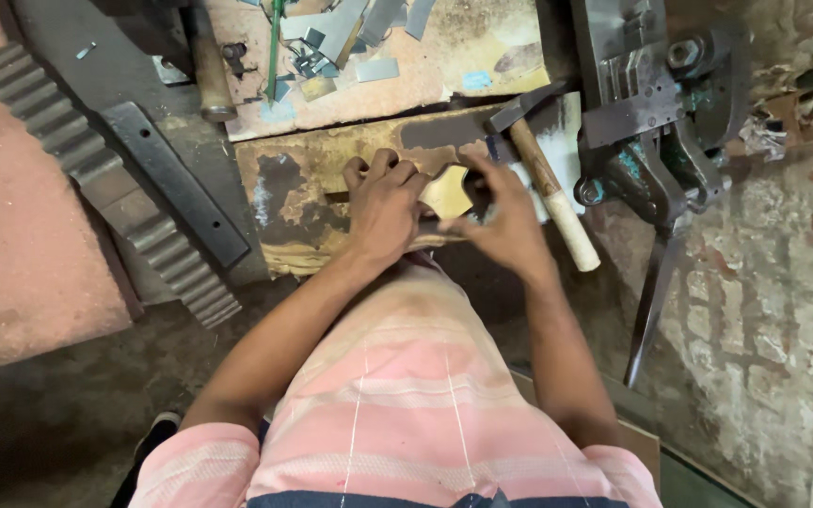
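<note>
My left hand (383,202) rests knuckles-up on a worn wooden block (303,202), its fingers curled against a small brass-coloured metal piece (447,193). My right hand (505,221) pinches the same piece from the right side with thumb and fingers. The piece is flat with a notched outline and lies on the block between both hands. A hammer (548,183) with a wooden handle lies just right of my right hand, its dark head toward the back.
A dark iron lever press (651,122) stands at the right. Several cut metal strips (359,28) lie on a board behind. A toothed rack (105,179) and a flat steel bar (176,183) lie at the left. Brick floor surrounds.
</note>
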